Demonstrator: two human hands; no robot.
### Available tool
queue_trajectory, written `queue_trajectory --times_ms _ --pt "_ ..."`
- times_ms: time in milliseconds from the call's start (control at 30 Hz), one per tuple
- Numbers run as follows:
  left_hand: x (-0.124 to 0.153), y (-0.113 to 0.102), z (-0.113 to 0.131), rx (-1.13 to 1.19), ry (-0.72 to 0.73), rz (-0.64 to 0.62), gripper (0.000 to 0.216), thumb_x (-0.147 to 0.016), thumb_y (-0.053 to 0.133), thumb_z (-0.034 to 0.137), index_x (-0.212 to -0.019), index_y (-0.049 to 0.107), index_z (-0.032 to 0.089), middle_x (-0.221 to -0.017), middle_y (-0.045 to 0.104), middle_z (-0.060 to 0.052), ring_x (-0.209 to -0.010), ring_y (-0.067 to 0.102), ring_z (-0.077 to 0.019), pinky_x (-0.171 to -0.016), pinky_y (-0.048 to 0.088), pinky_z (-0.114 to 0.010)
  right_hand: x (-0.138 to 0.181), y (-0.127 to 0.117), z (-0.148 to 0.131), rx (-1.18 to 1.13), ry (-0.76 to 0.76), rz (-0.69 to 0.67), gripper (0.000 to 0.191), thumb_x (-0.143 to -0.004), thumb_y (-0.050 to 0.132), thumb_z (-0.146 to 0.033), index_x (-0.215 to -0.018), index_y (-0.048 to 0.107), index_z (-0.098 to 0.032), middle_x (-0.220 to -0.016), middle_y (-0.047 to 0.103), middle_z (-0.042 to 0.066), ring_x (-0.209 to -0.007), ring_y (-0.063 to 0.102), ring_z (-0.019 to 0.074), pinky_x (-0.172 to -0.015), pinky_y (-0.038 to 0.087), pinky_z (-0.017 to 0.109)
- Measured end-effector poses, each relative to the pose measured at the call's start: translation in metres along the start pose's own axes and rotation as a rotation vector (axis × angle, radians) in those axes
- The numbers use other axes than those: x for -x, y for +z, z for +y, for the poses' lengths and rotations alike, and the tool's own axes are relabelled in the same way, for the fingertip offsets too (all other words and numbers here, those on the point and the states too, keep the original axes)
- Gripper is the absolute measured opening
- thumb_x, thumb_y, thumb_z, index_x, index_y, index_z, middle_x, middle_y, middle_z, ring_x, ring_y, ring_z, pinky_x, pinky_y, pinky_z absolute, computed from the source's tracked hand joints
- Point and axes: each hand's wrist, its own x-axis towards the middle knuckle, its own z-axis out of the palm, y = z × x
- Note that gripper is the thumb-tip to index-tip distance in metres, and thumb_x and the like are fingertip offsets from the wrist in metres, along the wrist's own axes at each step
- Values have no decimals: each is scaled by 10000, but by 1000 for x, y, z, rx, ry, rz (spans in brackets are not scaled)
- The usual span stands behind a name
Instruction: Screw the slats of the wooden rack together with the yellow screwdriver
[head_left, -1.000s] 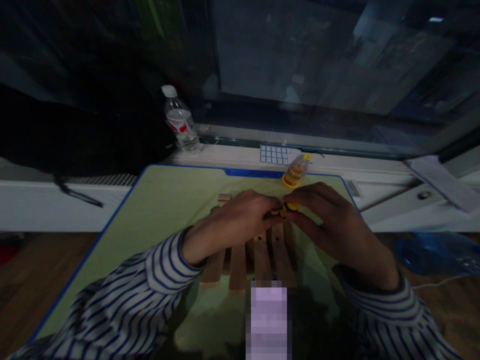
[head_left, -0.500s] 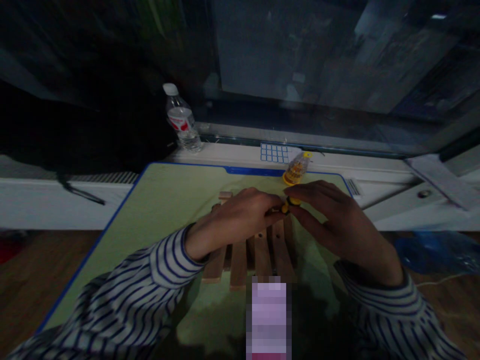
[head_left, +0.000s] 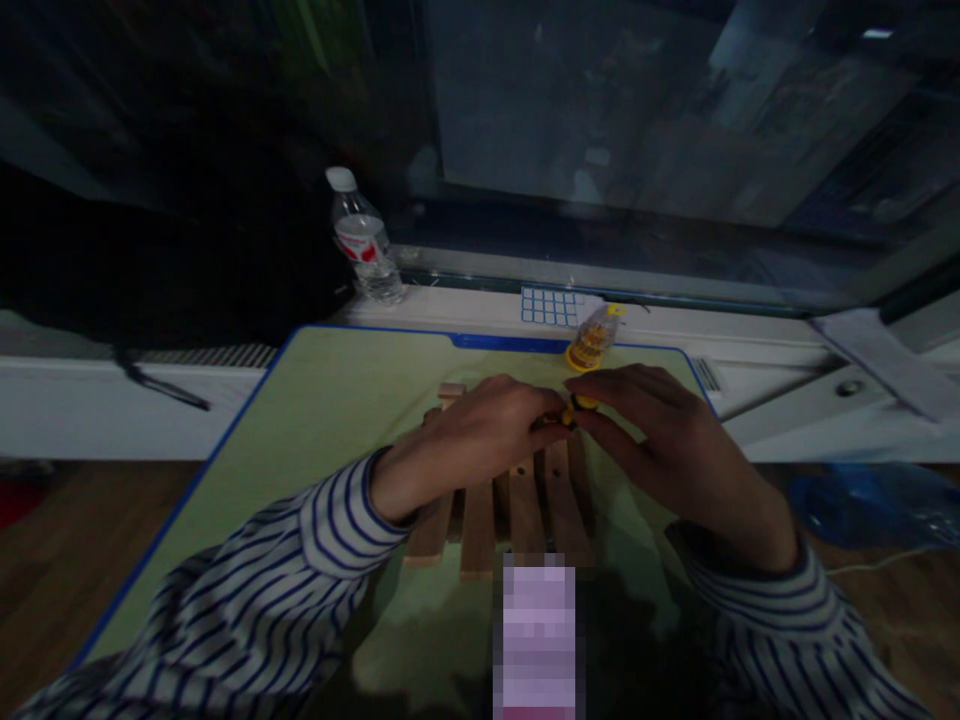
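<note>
A rack of several wooden slats [head_left: 517, 510] lies on the green mat [head_left: 330, 420] before me. My left hand [head_left: 472, 435] rests on the slats with its fingers curled toward a small yellow-and-black tool [head_left: 579, 406]. My right hand [head_left: 660, 440] meets it from the right, its fingertips pinched on that yellow tool. Both hands touch at the far end of the slats. The tool's tip and what the left fingers hold are hidden. My sleeves are striped.
A water bottle [head_left: 364, 240] stands on the white sill at the back left. A small yellow-capped container [head_left: 592, 340] and a blue grid sheet [head_left: 551, 306] sit at the mat's far edge. A blue object [head_left: 877, 505] lies on the floor at right.
Both hands stay joined at the slats' far end; the yellow tool has shifted only slightly between the fingers. The view rose a little after the first frame.
</note>
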Motion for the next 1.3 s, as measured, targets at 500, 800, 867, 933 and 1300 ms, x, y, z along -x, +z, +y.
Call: queue_trajectory --times_ms 500,800,867,933,1300 --pt "1 0 -1 -24 -13 -51 259 -947 474 366 -940 683 213 -842 717 -43 -778 670 -189 -603 397 -283 -1 3 2 4 7 8 201 -892 590 -254 -1080 594 -183 -1011 696 80 -944 638 209 -810 511 377" --pt "1 -1 1 -47 -1 -30 230 -925 520 375 -953 689 220 -812 717 -30 -747 670 -181 -586 390 -275 0 3 2 21 10 17 185 -899 579 -277 -1057 593 -182 -984 693 89 -919 638 216 -781 520 385" --pt "1 0 0 -43 9 -20 228 -924 526 374 -946 688 214 -814 719 -33 -746 671 -180 -586 394 -272 0 4 3 28 15 20 183 -895 583 -268 -1056 595 -180 -986 694 91 -926 639 221 -784 523 391" --pt "0 2 0 -35 20 -9 231 -929 520 364 -936 688 207 -820 720 -38 -749 673 -180 -590 401 -271 0 3 3 34 13 25 189 -886 595 -251 -1058 597 -173 -985 695 93 -926 640 223 -788 525 393" --pt "0 1 -1 -9 41 -14 210 -932 519 327 -938 689 202 -806 718 -34 -735 668 -172 -602 404 -269 -1 -8 -5 -72 19 -37 321 -893 541 -155 -1214 563 -162 -1159 672 99 -1072 606 197 -908 511 374"
